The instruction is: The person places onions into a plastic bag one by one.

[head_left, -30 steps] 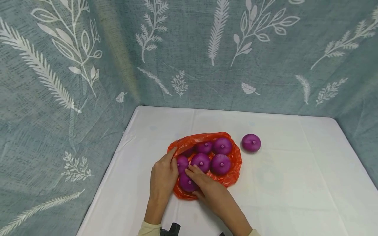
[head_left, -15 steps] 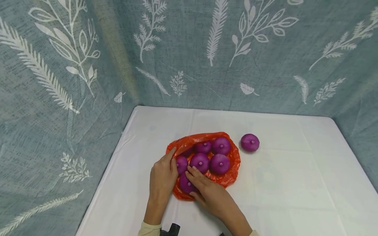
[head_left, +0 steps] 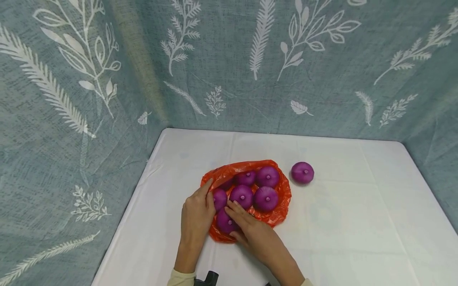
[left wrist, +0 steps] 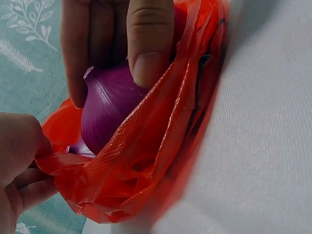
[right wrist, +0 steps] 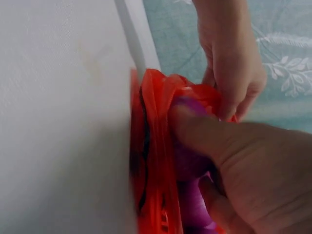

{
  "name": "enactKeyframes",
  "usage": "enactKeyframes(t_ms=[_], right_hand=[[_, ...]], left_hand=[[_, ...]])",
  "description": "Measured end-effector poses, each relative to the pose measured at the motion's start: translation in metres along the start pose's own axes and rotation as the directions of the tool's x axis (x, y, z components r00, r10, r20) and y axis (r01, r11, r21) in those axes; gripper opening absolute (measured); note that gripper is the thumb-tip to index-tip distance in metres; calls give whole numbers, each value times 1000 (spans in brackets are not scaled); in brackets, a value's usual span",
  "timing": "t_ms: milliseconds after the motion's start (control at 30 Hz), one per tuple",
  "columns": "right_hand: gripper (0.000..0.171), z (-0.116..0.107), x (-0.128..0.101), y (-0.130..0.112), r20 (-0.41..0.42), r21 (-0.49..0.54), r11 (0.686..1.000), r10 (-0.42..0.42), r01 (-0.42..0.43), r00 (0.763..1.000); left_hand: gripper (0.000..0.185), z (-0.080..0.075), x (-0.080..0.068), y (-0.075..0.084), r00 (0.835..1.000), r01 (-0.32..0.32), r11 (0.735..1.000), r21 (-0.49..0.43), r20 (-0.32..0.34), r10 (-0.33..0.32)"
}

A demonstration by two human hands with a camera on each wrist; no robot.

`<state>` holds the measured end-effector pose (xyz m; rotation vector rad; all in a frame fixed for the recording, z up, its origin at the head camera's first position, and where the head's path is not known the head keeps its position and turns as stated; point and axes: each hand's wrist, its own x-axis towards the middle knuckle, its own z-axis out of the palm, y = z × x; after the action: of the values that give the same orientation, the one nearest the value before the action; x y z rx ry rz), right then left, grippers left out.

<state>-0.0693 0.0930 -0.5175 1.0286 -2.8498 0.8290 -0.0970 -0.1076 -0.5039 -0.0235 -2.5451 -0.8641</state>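
A red plastic bag (head_left: pixel 283 212) lies wide open on the table with several purple onions (head_left: pixel 266 198) inside. My left hand (head_left: pixel 197 216) pinches the bag's left rim between thumb and fingers; the left wrist view shows the folded plastic (left wrist: pixel 122 185) caught there. Over the near side of the bag, my right hand (head_left: pixel 259 236) holds the nearest onion (head_left: pixel 225 220). In the left wrist view its thumb presses the front of that onion (left wrist: pixel 109 114), and its fingers lie behind. The right wrist view has this hand (right wrist: pixel 268 170) reaching inside the bag, partly blurred.
One more onion (head_left: pixel 302 173) sits on the table just right of the bag. A white cloth covers the table (head_left: pixel 358 206). Teal curtains (head_left: pixel 229 59) with white leaf prints hang behind and at the left. A black device (head_left: pixel 209 278) is at the left wrist.
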Motion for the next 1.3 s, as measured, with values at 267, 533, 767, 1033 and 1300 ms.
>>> enactKeyframes(t_ms=[267, 533, 767, 1033, 1300], right_hand=[[64, -22, -2, 10, -121, 110, 993, 56, -42, 991], [64, -56, -6, 43, -356, 81, 995, 82, -57, 931], [70, -87, -10, 75, -485, 90, 971, 237, -222, 842], [73, -112, -20, 106, -555, 163, 909, 407, -384, 725], [85, -117, -23, 130, -457, 242, 843, 536, -481, 709]], left_hand=[[39, 0, 0, 1, 1000, 2, 1000, -15, -7, -2], [40, -1, 1, 0, 1000, 10, 999, -30, -13, -11], [40, -2, 0, 0, 1000, 24, 999, -26, 0, -24], [39, 0, -1, 1, 1000, 12, 999, -34, 7, -12], [38, 0, 2, 1, 1000, 2, 1000, -25, 1, -2]])
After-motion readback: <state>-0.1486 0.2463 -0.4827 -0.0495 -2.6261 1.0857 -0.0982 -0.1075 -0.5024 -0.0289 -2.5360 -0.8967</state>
